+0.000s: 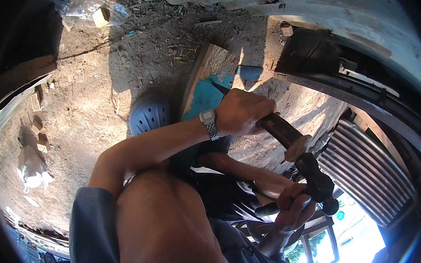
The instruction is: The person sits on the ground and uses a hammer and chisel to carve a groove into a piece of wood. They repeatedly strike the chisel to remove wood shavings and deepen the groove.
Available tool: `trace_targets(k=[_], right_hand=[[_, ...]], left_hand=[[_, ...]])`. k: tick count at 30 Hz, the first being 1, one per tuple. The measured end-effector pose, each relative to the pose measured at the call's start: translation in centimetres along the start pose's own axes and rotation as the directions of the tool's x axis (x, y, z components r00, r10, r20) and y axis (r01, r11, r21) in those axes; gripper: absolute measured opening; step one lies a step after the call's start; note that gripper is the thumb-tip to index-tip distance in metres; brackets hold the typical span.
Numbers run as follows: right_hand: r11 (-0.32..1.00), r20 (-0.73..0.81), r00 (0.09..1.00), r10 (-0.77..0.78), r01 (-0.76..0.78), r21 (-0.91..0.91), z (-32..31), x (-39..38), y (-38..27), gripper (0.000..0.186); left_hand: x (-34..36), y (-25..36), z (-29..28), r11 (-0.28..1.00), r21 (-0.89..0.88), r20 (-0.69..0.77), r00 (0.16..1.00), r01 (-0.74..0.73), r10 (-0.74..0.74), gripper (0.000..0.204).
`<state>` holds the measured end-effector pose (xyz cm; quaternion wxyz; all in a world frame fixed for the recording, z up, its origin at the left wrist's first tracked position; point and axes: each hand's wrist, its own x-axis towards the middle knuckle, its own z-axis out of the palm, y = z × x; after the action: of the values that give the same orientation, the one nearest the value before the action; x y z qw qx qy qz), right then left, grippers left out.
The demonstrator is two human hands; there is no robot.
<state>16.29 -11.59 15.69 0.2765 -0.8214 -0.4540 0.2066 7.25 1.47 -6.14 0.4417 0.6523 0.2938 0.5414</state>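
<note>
My left hand [243, 111], with a metal watch [209, 122] at its wrist, is closed around a wood-handled chisel. Out of the fist runs the dark chisel handle [282, 131], ending in a pale, frayed butt [298, 148]. On the other side, its dark blade tip [220, 88] meets a block of wood [205, 91] partly painted teal. My right hand [294, 206] is closed on a ball-peen hammer [317, 180]. The hammer's dark head is right at the chisel's butt; whether they touch, I cannot tell. My bare knee [163, 221] fills the lower middle.
A grey-blue clog [149, 115] is left of the block, and a blue cylinder [250, 72] lies right of it. Plastic bags [92, 13] and small wood pieces [43, 142] litter the dirt ground. Corrugated metal [367, 170] and dark beams [363, 103] stand at the right.
</note>
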Motion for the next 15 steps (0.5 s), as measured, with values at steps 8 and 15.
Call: trace_targets(k=[8, 15], right_hand=[[1.0, 0.02, 1.0, 0.013, -0.014, 0.025, 0.01, 0.05, -0.11, 0.045], [0.994, 0.023, 0.996, 0.085, -0.087, 0.064, -0.22, 0.08, -0.08, 0.046]], left_hand=[[-0.12, 0.06, 0.04, 1.0, -0.008, 0.0, 1.0, 0.013, -0.013, 0.034], [0.11, 0.18, -0.12, 1.0, 0.013, -0.022, 1.0, 0.008, -0.007, 0.033]])
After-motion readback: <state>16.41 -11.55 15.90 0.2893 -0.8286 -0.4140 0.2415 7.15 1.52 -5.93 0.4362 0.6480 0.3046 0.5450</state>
